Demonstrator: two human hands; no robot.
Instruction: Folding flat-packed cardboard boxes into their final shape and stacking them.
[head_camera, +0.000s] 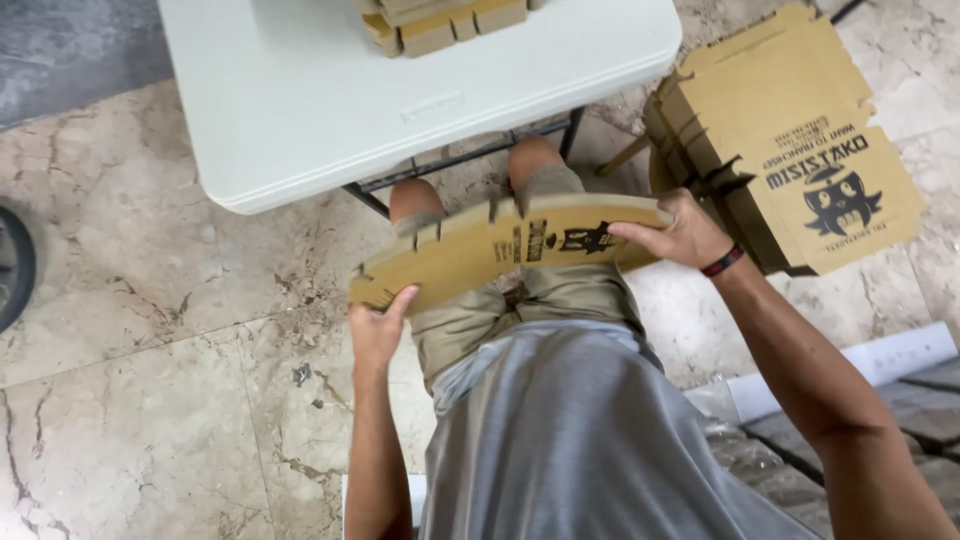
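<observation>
- Flat brown box blank (500, 250) with black print, across the lap.
- Stack of like blanks (790, 140) on the floor, right.
- Folded brown boxes (440, 22) on the white surface (300, 110).

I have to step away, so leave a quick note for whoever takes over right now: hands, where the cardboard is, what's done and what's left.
Left hand: grips the near-left end of a flat cardboard box blank, held over the lap.
Right hand: holds the blank's far-right end, fingers curled over the edge.
The blank is bowed between the hands, not yet folded into a box.
Stack of flat blanks: on the person's right, next to the white folding table.
Done: some stacked cardboard pieces sit on the table's far edge; whether they are folded cannot be told.
Left: the blank in hand and the stack.
</observation>
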